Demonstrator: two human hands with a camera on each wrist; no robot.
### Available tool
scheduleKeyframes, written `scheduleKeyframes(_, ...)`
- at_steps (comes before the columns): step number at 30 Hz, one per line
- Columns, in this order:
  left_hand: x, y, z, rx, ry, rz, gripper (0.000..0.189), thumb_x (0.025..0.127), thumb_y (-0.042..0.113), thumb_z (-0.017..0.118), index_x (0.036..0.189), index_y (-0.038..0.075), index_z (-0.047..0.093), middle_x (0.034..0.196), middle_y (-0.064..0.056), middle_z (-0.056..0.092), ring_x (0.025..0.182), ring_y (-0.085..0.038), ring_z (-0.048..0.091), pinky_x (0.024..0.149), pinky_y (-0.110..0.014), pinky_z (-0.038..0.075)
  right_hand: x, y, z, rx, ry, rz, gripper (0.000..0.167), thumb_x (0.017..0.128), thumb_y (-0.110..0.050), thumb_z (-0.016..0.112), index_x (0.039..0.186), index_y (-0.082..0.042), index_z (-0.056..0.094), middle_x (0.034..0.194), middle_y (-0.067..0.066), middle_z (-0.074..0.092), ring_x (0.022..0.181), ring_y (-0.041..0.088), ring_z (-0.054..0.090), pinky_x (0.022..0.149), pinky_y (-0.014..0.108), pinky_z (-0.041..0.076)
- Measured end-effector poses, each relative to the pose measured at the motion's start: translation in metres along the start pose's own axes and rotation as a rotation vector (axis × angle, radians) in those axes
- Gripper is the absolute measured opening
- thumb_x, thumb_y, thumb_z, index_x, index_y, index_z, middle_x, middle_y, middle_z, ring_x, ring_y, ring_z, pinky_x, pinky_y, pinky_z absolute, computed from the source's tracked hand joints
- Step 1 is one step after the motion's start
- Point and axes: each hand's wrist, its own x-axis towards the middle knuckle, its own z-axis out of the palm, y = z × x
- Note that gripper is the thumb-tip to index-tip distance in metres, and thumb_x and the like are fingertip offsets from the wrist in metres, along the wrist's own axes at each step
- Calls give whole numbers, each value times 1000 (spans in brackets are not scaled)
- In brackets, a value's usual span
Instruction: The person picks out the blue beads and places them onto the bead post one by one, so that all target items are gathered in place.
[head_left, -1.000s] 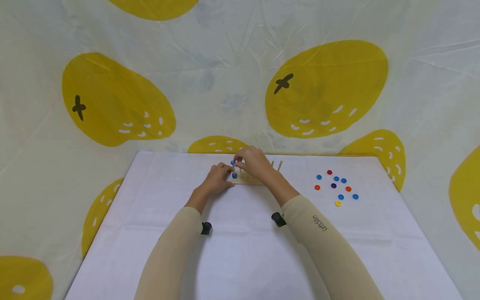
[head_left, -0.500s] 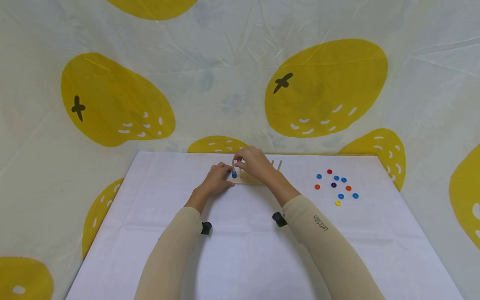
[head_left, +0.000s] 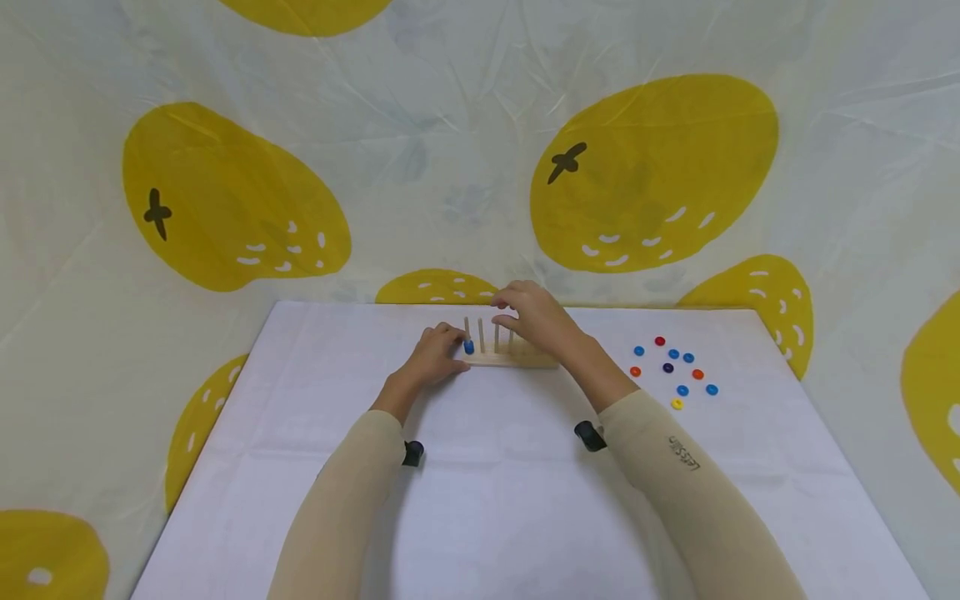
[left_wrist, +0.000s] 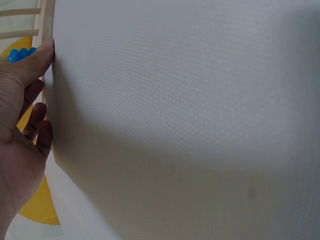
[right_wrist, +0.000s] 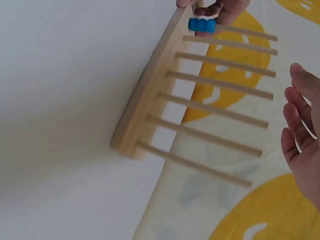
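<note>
A wooden peg board (head_left: 517, 362) with several upright pegs stands near the back of the table. Three blue beads (right_wrist: 202, 25) are stacked at the bottom of its leftmost peg. My left hand (head_left: 435, 358) holds that end of the board; in the left wrist view its thumb (left_wrist: 46, 46) presses the base edge, with the other fingers curled on the far side. Above the board's middle pegs is my right hand (head_left: 542, 321), holding nothing. Its fingers are loosely bent, and in the right wrist view they are apart from the peg tips.
Loose ring beads lie scattered on the right of the table: several blue ones (head_left: 682, 390), a yellow one (head_left: 677, 404), a dark one (head_left: 667, 367), and a few red and orange ones (head_left: 660, 341). A patterned cloth (head_left: 465, 200) hangs behind the table's back edge.
A blue bead has slid down the leftmost peg onto the beads below. The right hand has let go and moved right, away from that peg. The left hand stays put.
</note>
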Motion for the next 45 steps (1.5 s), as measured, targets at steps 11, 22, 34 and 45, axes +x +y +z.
scheduleKeyframes(11, -2, -2, 0, -3, 5, 3, 57, 88, 25, 84, 139, 11, 63, 145, -10, 55, 131, -31, 46, 117, -44, 40, -52, 25, -20, 16, 155, -35, 26, 89, -13, 81, 113, -3, 75, 105, 10, 71, 102, 28, 62, 91, 43, 56)
scheduleKeyframes(22, 0, -7, 3, 1, 8, 9, 56, 87, 26, 85, 137, 12, 63, 144, -10, 55, 131, -31, 46, 118, -45, 39, -107, 67, -33, -24, 318, -47, 29, 78, -2, 87, 105, -4, 76, 99, 10, 72, 93, 28, 65, 81, 44, 58)
scheduleKeyframes(34, 0, -6, 2, 1, 2, 24, 57, 88, 26, 84, 138, 12, 62, 144, -10, 55, 132, -31, 46, 118, -45, 39, -178, 112, -44, -61, 249, 176, 29, 84, -6, 84, 110, -6, 72, 106, 7, 70, 97, 27, 63, 80, 29, 49)
scheduleKeyframes(45, -1, -1, 1, -7, 2, 11, 56, 89, 27, 83, 139, 13, 62, 145, -9, 54, 132, -30, 45, 119, -45, 38, -221, 142, -44, -31, 118, 372, 29, 90, -8, 78, 118, -3, 72, 115, 20, 69, 110, 41, 58, 91, 60, 51)
